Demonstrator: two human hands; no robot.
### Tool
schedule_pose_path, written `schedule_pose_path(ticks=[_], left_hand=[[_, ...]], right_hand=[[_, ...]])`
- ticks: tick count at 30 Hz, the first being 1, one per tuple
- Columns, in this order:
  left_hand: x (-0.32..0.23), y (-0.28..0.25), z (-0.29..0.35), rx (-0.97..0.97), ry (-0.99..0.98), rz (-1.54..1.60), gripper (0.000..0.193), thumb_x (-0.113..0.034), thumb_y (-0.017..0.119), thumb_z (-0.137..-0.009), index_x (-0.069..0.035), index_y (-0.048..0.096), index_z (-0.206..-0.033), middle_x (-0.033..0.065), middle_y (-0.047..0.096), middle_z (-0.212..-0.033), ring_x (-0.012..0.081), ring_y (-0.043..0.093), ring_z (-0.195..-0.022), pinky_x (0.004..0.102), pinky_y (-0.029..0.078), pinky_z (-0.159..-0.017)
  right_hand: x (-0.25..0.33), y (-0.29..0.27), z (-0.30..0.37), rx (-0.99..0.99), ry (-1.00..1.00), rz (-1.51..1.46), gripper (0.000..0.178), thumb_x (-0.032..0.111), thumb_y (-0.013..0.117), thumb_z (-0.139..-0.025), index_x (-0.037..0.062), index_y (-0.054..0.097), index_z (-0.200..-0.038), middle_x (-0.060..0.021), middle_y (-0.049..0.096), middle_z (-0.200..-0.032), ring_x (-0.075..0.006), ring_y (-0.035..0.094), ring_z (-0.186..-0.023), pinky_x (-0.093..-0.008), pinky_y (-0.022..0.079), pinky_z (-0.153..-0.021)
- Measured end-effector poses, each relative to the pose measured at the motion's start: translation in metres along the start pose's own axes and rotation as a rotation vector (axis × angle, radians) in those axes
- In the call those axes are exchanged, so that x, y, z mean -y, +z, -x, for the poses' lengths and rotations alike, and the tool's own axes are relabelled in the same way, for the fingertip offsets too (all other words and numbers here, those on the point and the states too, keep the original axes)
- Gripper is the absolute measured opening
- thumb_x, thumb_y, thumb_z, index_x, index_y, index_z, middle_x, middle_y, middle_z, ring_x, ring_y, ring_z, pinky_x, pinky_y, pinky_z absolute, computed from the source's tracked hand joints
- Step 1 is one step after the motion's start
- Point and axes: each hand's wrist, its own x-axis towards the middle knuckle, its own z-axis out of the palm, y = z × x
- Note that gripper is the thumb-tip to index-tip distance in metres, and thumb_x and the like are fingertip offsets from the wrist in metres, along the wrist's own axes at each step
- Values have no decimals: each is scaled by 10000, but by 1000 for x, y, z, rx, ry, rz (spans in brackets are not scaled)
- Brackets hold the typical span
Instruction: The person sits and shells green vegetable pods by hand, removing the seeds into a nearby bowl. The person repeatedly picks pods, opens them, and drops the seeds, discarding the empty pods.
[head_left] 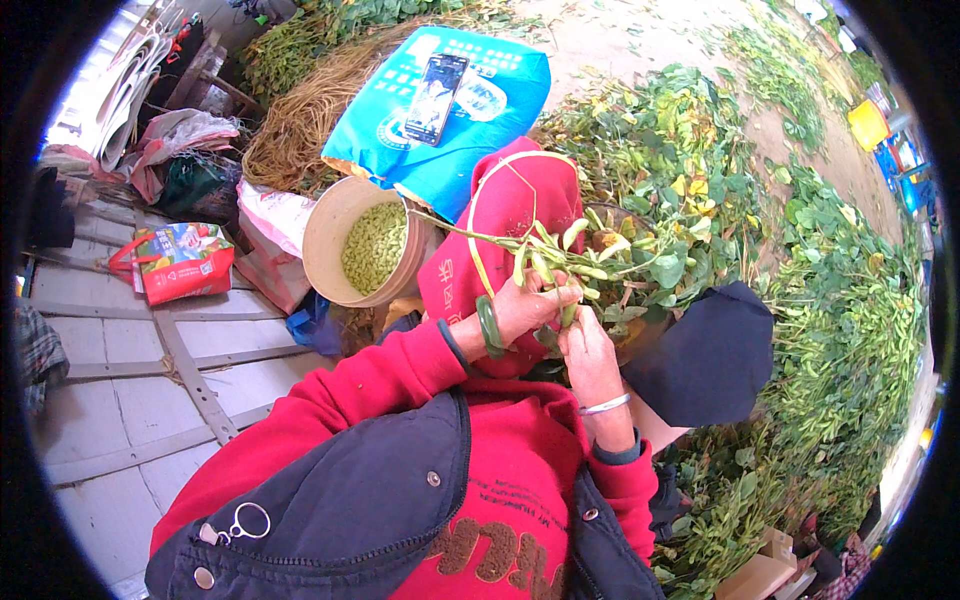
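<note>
While the left hand (522, 308) is gripping a pod-bearing stalk (490, 238) above the person's lap, the right hand (590, 358) is pinching a green pod (568, 315) close beside it, fingers of both hands almost touching. To the left, a beige bucket (322, 238) is holding shelled green beans (375, 245); behind it, a phone (437, 98) is lying on a blue sack (525, 85), and leafy plants (850, 310) are covering the ground on the right

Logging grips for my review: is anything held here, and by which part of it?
A bean stalk, held by the left hand at its pod-bearing part. The right hand is at a green pod; whether it pinches that is unclear.
</note>
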Motion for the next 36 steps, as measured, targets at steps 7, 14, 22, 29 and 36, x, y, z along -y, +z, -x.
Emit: schedule_pose_path(ticks=[7, 14, 22, 29, 36], left_hand=[[-14, -15, 6, 224, -33, 77, 140, -210, 572, -871, -101, 551, -786, -72, 401, -538, 17, 278, -436, 211, 162, -399], [-16, -10, 12, 303, -5, -74, 177, -260, 528, -891, -98, 496, -957, -76, 380, -593, 17, 282, -474, 200, 200, -420], [-10, -12, 11, 251, -110, 317, 80, -99, 486, -880, -65, 533, -935, -8, 513, -678, 50, 396, -487, 182, 251, -415], [-6, -15, 10, 255, -160, 208, 272, -271, 362, -953, -67, 542, -947, -7, 454, -636, 63, 355, -477, 212, 242, -415], [10, -27, 15, 349, -100, 177, 244, -253, 423, -923, -43, 544, -951, 9, 502, -673, 61, 371, -495, 194, 264, -427]], right_hand=[[2, -3, 1, 126, 101, -209, 163, 152, 354, -919, 53, 484, -908, 5, 448, -625, -65, 357, -485, -232, 303, -438], [13, -6, -2, -59, -16, 35, 157, 155, 420, -898, 23, 495, -940, -131, 523, -682, -219, 520, -565, -350, 408, -530], [14, -4, -3, -158, -21, -170, 169, 161, 411, -906, 35, 518, -941, -62, 503, -633, -149, 475, -493, -288, 374, -460], [16, -5, -5, -214, -120, 161, 157, 172, 474, -878, 16, 482, -871, -237, 541, -692, -413, 551, -657, -449, 422, -567], [-13, -11, -36, -327, -36, 62, 233, 209, 577, -859, -7, 500, -902, -143, 578, -749, -235, 575, -670, -334, 460, -639]])
